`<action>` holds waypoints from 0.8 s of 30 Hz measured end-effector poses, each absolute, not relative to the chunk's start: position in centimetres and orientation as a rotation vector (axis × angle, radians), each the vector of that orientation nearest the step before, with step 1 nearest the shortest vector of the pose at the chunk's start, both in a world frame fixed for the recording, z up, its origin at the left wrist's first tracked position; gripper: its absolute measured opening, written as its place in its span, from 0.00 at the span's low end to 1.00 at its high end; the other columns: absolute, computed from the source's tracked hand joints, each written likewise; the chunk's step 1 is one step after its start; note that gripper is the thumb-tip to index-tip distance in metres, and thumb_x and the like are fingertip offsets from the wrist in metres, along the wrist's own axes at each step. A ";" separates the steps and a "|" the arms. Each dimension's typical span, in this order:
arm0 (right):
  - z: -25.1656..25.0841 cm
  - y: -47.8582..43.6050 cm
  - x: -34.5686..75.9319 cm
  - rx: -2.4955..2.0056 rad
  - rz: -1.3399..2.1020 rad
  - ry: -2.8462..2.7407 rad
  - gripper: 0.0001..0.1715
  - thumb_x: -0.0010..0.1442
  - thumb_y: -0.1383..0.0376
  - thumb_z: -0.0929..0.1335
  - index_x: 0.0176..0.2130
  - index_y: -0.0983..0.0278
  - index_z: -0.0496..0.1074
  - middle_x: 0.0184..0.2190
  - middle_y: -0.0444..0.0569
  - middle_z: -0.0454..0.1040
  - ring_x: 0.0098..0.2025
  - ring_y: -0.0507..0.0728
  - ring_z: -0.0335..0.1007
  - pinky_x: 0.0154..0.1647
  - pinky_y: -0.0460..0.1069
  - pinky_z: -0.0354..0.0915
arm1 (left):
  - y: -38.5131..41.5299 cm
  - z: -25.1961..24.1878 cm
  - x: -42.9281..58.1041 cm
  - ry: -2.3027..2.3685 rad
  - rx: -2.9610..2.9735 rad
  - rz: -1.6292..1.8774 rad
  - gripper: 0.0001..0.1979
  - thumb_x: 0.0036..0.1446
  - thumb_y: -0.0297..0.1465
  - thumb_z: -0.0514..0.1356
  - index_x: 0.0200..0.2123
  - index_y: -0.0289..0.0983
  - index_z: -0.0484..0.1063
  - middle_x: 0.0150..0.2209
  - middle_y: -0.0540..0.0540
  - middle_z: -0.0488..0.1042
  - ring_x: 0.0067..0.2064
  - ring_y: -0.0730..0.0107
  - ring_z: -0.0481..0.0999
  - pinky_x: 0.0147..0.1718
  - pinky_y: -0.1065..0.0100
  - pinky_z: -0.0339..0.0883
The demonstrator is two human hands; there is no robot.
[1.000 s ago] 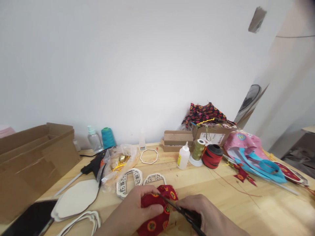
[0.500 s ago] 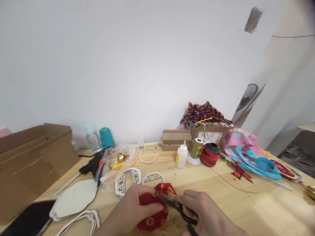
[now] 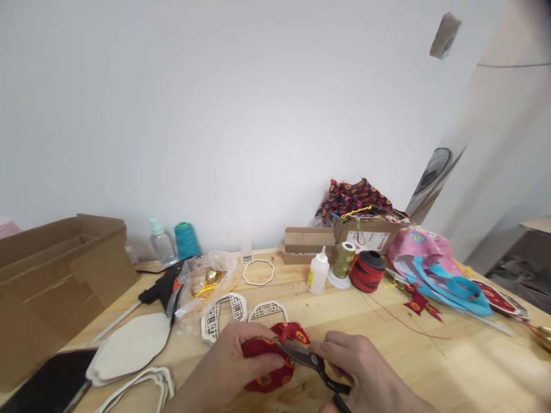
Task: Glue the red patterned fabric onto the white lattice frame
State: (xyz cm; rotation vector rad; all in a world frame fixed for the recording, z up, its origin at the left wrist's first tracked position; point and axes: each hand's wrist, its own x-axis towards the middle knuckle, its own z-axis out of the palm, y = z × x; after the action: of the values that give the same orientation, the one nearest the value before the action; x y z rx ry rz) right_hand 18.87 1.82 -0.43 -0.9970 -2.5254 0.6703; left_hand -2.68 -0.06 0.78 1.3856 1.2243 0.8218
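Note:
My left hand (image 3: pixel 241 364) is closed on a piece of red patterned fabric (image 3: pixel 269 381), thumb on top and fingers at its far edge. In my right hand (image 3: pixel 359 367) is a pair of black-handled scissors (image 3: pixel 317 364), its blades pointing left and lying across the fabric's upper edge. A narrow flap of the same cloth stands up beyond the blades. Part of the fabric is hidden beneath my left fingers. Just past my hands lie lattice-cut pale wooden frames (image 3: pixel 269 310).
To the left are a cardboard box (image 3: pixel 64 287), a phone (image 3: pixel 51 381), stacked pale panels (image 3: pixel 131 347) and a glue gun (image 3: pixel 161 289). Behind my hands stand a glue bottle (image 3: pixel 318 274) and thread spools (image 3: pixel 368 272). Pink-and-blue cloth (image 3: pixel 430 258) lies on the right.
The scissors and my right hand have shifted slightly right. The fabric's lower edge has lifted a little, and its cut flap sits slightly farther right.

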 end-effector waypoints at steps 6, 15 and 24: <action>-0.2 2.1 18.7 -0.965 0.658 -2.525 0.40 0.40 0.40 0.65 0.42 0.66 0.72 0.21 0.44 0.61 0.20 0.50 0.52 0.19 0.44 0.47 | -0.2 0.6 -2.6 1.184 1.388 0.797 0.11 0.41 0.35 0.64 0.25 0.33 0.77 0.25 0.49 0.74 0.28 0.70 0.70 0.28 0.72 0.62; -0.3 2.1 18.1 -0.833 0.625 -2.464 0.39 0.47 0.38 0.58 0.29 0.71 0.72 0.17 0.42 0.56 0.18 0.49 0.50 0.17 0.44 0.46 | -0.1 0.3 -2.6 1.150 1.350 0.837 0.08 0.40 0.33 0.64 0.24 0.33 0.76 0.24 0.51 0.71 0.27 0.74 0.68 0.26 0.74 0.60; -0.8 1.9 18.8 -0.840 0.485 -2.564 0.26 0.49 0.46 0.65 0.31 0.66 0.71 0.18 0.42 0.62 0.19 0.50 0.53 0.19 0.44 0.49 | 0.1 -0.1 -2.7 1.185 1.418 0.809 0.09 0.40 0.32 0.64 0.23 0.32 0.75 0.21 0.51 0.69 0.25 0.75 0.65 0.25 0.73 0.58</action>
State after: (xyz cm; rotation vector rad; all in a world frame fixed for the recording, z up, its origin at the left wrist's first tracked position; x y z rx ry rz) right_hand 18.82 1.85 -0.75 -0.8400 -2.5640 0.4854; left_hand -2.69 0.11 -0.13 1.4178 1.1851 0.8089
